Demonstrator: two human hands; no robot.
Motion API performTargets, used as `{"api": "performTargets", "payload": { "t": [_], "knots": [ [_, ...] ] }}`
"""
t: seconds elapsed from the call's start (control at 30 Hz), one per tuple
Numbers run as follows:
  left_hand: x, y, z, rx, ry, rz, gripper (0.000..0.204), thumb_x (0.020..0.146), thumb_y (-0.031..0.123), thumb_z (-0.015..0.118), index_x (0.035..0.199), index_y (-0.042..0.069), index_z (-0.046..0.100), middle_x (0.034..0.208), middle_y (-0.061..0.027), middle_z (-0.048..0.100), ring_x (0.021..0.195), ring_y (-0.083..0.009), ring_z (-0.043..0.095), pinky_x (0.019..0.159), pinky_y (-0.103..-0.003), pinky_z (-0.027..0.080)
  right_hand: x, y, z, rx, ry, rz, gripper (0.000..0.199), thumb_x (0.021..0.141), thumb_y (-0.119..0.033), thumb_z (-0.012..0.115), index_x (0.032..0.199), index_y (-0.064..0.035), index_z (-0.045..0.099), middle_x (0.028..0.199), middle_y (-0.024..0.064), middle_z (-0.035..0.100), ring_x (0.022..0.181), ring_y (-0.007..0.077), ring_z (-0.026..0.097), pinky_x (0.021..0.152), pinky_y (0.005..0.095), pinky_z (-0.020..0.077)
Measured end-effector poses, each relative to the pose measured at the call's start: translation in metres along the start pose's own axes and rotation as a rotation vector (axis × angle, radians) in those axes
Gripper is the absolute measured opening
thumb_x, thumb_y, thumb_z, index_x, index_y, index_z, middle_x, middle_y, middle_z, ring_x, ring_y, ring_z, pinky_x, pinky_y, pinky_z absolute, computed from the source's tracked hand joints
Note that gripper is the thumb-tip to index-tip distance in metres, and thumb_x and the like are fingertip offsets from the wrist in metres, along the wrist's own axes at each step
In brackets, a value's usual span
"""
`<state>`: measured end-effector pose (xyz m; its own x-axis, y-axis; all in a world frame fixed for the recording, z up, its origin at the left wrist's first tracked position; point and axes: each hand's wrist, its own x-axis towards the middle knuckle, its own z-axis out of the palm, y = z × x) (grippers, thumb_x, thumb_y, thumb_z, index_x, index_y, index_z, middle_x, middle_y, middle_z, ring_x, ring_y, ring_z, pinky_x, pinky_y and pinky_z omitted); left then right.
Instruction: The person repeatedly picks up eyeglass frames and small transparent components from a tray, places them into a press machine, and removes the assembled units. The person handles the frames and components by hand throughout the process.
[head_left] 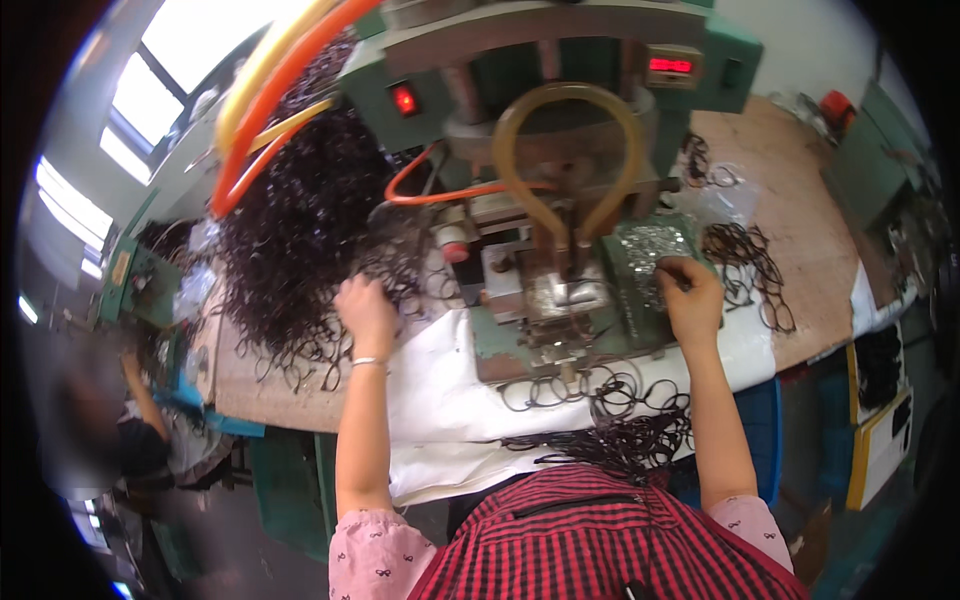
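Note:
My left hand (366, 308) is at the near right edge of a big heap of dark, thin loops (300, 210), which look like hair ties. Its fingertips point down among loose loops and are blurred, so their grip cannot be told. My right hand (692, 300) is at the right side of a green tray (632, 300) full of small shiny metal pieces (652, 250). Thumb and fingers are pinched together there; whatever lies between them is too small to make out. Between my hands stands a green press machine (550, 60) with a metal die (568, 296) at its base.
A curved amber tube (510, 125) and an orange hose (420, 198) hang before the press. More dark loops lie at the near edge (620, 425) and at the right (745, 255). White cloth (430, 385) covers the table front. Another person (100, 410) sits far left.

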<state>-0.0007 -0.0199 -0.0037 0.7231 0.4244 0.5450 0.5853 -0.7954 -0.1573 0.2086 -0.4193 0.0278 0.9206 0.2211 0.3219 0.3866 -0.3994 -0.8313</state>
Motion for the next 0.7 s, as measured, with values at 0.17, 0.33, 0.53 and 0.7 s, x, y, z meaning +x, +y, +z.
{"api": "performTargets", "payload": {
  "t": [0.17,0.33,0.53,0.7],
  "knots": [
    [-0.004,0.004,-0.038,-0.435,0.165,-0.185,0.004,0.082,0.007,0.066,0.084,0.004,0.066,0.086,-0.0093,0.063,0.082,-0.0262,0.06,0.074,-0.036,0.048,-0.02,-0.014,-0.029,0.112,-0.048,0.029,0.012,0.08,-0.003,0.069,0.091,-0.0014,0.073,0.089,0.0089,0.072,0.082,0.0187,0.067,0.077,0.0289,0.0508],
    [0.002,0.001,-0.049,-1.143,0.151,-0.481,0.01,0.1,0.012,0.054,0.101,0.002,0.053,0.091,-0.0049,0.061,0.084,-0.0125,0.061,0.07,-0.025,0.049,-0.006,-0.099,-0.01,0.397,-0.3,-0.108,0.023,0.081,-0.003,0.07,0.104,-0.0012,0.07,0.09,0.0081,0.073,0.089,0.0136,0.068,0.083,0.0268,0.0506],
    [-0.022,0.057,-0.094,-1.56,0.092,-0.516,0.009,0.098,0.005,0.056,0.103,0.002,0.05,0.094,-0.0073,0.061,0.084,-0.0147,0.062,0.076,-0.029,0.056,-0.005,-0.107,0.024,0.423,-0.286,-0.106,0.044,0.078,-0.004,0.07,0.119,0.0033,0.054,0.087,0.01,0.072,0.087,0.014,0.066,0.084,0.0286,0.049],
    [0.018,0.094,-0.175,-1.753,0.418,0.119,0.016,0.095,-0.003,0.054,0.109,0.001,0.048,0.102,-0.0123,0.059,0.092,-0.0187,0.062,0.08,-0.034,0.056,-0.01,-0.116,0.023,0.783,-0.363,0.071,0.066,0.077,-0.001,0.075,0.134,0.0049,0.044,0.091,0.0091,0.069,0.089,0.0124,0.063,0.082,0.0258,0.0494]
  ]
}}
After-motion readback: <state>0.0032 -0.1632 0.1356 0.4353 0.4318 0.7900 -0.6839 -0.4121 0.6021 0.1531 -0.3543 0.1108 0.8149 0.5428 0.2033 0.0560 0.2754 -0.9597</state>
